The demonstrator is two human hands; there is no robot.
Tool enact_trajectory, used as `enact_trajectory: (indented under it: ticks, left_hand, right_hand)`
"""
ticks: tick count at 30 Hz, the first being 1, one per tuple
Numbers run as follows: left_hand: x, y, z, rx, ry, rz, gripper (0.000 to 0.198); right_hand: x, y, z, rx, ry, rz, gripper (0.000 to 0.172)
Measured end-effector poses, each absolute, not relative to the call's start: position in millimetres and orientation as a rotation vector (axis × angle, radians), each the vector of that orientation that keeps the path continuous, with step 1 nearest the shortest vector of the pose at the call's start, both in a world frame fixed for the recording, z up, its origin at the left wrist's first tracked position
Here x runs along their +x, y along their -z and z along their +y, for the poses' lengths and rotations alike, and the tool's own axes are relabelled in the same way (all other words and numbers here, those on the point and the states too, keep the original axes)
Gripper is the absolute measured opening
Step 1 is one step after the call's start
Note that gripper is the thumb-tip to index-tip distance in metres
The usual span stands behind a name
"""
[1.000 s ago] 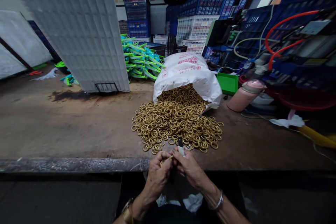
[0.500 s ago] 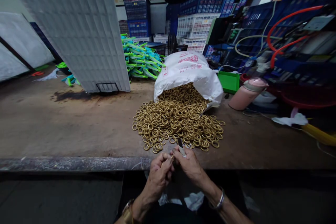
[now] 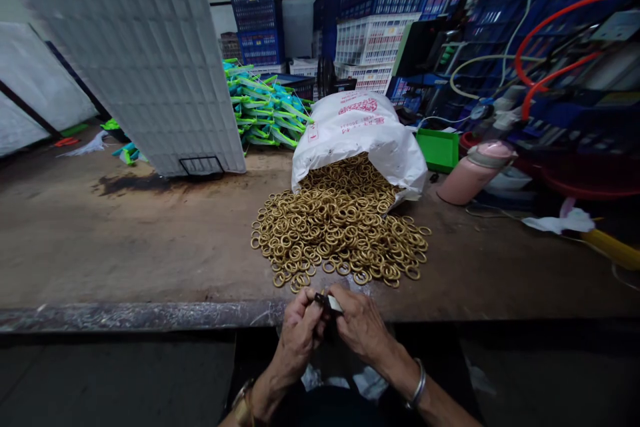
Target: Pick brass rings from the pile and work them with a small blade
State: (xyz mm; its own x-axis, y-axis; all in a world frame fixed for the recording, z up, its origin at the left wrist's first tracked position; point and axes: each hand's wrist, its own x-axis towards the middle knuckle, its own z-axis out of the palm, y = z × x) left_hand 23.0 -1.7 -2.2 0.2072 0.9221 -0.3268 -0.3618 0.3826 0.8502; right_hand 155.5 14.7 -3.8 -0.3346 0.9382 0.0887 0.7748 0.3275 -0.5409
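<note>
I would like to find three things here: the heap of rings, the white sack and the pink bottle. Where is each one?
Heap of rings point(image 3: 341, 230): head view, middle of the heap.
White sack point(image 3: 353, 139): head view, upper side.
Pink bottle point(image 3: 468, 178): head view, body.

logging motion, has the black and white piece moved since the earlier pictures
Yes: judged against the ring pile, the black-and-white piece has swung left and down in view, its black end now at the left hand.
</note>
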Motion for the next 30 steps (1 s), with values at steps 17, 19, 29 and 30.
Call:
enact_trajectory:
  ticks: [17, 19, 29, 30]
  left_hand:
    - [16, 5, -1, 0.942, -1.103, 1.025, 0.03]
    - [15, 8, -1, 0.945, -1.112, 1.018, 0.03]
    - [19, -17, -14, 1.009, -0.998, 0.936, 0.031]
    - [19, -17, -14, 0.965, -0.994, 0.932, 0.031]
  right_hand:
    - [153, 0, 15, -1.552, -0.542, -2.275, 0.025]
    - [151, -1, 15, -1.564, -0.55, -2.281, 0.024]
    - [162, 5, 27, -1.709, -0.607, -2.229, 0.016]
    - [162, 4, 27, -1.687, -0.621, -2.208, 0.016]
